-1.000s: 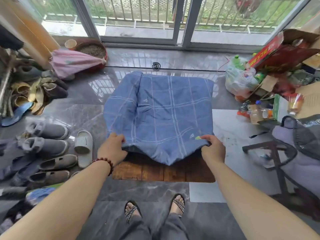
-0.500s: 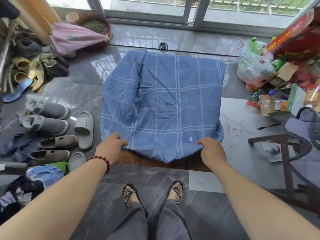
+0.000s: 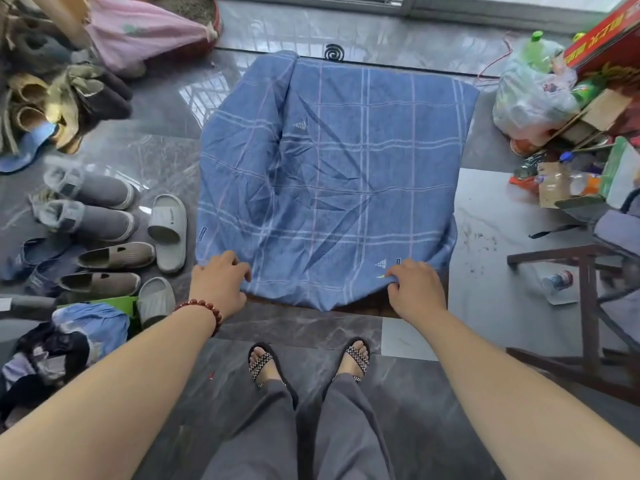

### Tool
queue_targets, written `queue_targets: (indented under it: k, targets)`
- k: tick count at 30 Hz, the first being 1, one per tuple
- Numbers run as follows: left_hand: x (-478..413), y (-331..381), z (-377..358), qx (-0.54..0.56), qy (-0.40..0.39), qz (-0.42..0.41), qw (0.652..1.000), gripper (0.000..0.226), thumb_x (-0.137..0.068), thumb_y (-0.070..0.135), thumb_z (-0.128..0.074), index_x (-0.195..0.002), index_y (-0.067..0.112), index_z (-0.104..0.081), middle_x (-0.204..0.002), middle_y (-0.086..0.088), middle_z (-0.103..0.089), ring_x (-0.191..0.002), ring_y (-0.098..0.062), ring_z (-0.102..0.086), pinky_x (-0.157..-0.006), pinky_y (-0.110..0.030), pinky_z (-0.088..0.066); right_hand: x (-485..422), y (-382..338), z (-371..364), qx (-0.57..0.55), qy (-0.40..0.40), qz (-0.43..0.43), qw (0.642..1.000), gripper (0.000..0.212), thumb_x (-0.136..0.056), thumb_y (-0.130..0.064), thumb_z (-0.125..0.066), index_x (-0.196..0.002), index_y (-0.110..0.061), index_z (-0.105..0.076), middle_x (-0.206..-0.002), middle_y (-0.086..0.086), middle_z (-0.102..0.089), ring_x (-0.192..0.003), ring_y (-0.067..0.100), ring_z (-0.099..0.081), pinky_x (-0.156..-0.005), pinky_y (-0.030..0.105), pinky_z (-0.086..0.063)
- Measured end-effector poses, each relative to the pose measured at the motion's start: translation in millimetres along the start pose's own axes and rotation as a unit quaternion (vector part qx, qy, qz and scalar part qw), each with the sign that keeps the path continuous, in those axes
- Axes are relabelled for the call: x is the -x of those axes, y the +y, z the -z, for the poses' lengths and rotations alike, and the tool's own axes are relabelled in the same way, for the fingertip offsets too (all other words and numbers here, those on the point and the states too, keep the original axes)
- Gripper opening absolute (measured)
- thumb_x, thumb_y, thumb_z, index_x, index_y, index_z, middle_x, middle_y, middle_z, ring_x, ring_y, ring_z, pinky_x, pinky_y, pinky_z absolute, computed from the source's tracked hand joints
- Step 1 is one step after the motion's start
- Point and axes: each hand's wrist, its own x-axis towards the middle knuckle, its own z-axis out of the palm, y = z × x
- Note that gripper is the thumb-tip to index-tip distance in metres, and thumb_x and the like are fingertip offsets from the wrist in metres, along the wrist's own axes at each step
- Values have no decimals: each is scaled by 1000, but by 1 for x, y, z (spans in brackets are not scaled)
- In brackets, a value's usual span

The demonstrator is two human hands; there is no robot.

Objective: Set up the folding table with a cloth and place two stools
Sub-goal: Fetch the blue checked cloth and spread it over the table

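Faintly, triangular logos [image 3: 301, 124] on cloth [image 3: 346, 174]

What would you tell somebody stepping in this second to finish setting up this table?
Left hand: grips the blue cloth at its near left corner.
Right hand: pinches the cloth's near edge, toward the right.
Cloth: spread over the table, wrinkled; a strip of bare wood shows along the near side.
Done: cloth is on the table.
Left: pull the cloth straight, then place two stools; none stands at the table. The dark wooden frame on the right may be one.
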Motion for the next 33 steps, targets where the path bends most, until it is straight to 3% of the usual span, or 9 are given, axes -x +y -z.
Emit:
queue_targets:
  k: [4,9,12,15,21,24,27,29,33]
  targets:
    - [-3,37,-1,-30,-5,-73,997,39,-77,44,-63,-113,34,-53,-122,5,-44,-118,-18,-41,-96,-42,-30,0,-8,-13,-19,37,30,999,24,-85,-15,-56,-106,-13,-67,-103,7,-64,-95,33,-54,-90,39,-38]
    - [-14,110,9,82,-16,-136,987,50,-75,53,-64,-119,31,-50,-122,5,-49,-118,-19,-45,-93,-38,-38,-2,-23,-16,-81,91,59,991,19,-75,-13,-58,-89,-13,-70,-85,6,-65,-79,34,-58,-77,41,-45]
    - [-20,146,18,175,-12,-139,975,51,-76,41,-65,-124,29,-51,-124,4,-52,-116,-19,-50,-93,-38,-43,-3,-27,-14,-139,107,81,981,29,-75,-22,-46,-87,-13,-70,-80,6,-64,-75,31,-58,-73,39,-45]
    - [-24,164,26,213,6,-143,967,30,-81,19,-56,-110,23,-58,-114,1,-58,-108,-20,-55,-83,-33,-44,-3,-23,-12,-207,116,78,968,30,-75,-18,-49,-96,-11,-69,-87,7,-63,-82,30,-56,-77,38,-45]
    - [-27,173,29,280,11,-76,957,20,-86,8,-46,-102,14,-57,-102,-10,-66,-97,-30,-59,-80,-33,-44,12,-4,-15,-354,206,-46,911,41,-65,-12,-62,-106,-7,-59,-112,4,-52,-107,14,-46,-97,18,-34]
    - [-26,177,31,307,11,-25,951,25,-89,3,-40,-111,9,-51,-102,-18,-64,-96,-36,-58,-77,-34,-42,17,1,-11,-462,216,-199,837,24,-76,-7,-58,-100,-12,-56,-102,1,-54,-91,13,-53,-78,11,-41]
    - [-27,180,32,316,-7,-7,949,37,-88,0,-36,-122,12,-46,-104,-21,-63,-94,-36,-57,-78,-35,-43,12,3,-8,-546,75,-323,769,5,-90,-16,-53,-87,-19,-55,-92,3,-61,-80,18,-59,-73,23,-48]
    - [-29,184,32,321,-17,-14,947,41,-87,0,-36,-122,17,-48,-100,-19,-63,-91,-35,-57,-78,-35,-45,7,0,-7,-618,-20,-346,706,18,-96,-28,-48,-91,-13,-58,-94,8,-62,-76,18,-61,-75,31,-50]
    - [-29,185,34,345,-26,-20,938,27,-89,3,-37,-100,19,-55,-87,-8,-59,-80,-28,-53,-72,-32,-42,-3,-9,-2,-779,-103,-359,504,49,-97,-47,-38,-117,-4,-54,-109,17,-62,-94,26,-61,-88,34,-47]
